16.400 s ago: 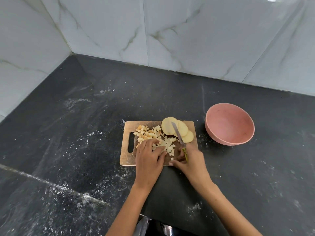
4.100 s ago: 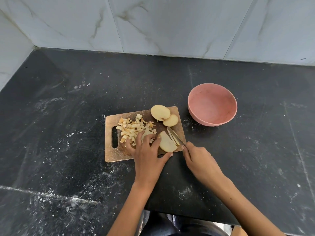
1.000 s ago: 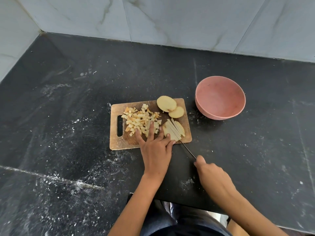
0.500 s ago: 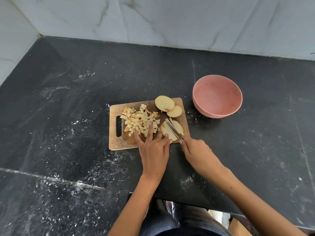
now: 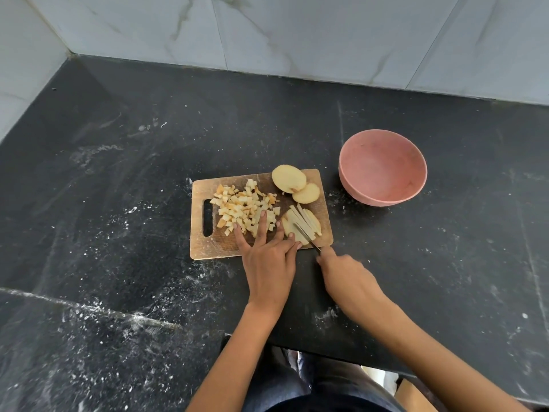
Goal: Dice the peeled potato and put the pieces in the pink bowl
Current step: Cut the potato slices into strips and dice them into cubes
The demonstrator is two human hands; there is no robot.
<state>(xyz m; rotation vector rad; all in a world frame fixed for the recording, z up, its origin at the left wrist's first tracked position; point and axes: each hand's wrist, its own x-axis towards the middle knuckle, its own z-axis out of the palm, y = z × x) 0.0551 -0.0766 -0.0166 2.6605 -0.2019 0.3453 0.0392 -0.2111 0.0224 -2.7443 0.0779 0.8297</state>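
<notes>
From the head view, a wooden cutting board [image 5: 261, 214] lies on the dark stone desk [image 5: 118, 173], its handle slot toward the left. A heap of diced potato [image 5: 243, 208] covers the board's left-middle part. Two round potato slices [image 5: 295, 184] rest overlapping at the far right corner of the board. Near the board's right front corner lies a potato slice cut into strips [image 5: 301, 226].

The left hand [image 5: 269, 263] lies flat with straight, spread fingers [image 5: 261, 230]; the fingertips reach the dice and touch the near left edge of the cut slice. The right hand [image 5: 344, 278] has its fingers curled round the handle of a knife [image 5: 306, 236], whose blade lies across the strips, pointing away and to the left.

The pink bowl [image 5: 383, 168] stands on the desk just right of the board, apart from it, with no potato pieces in it.
</notes>
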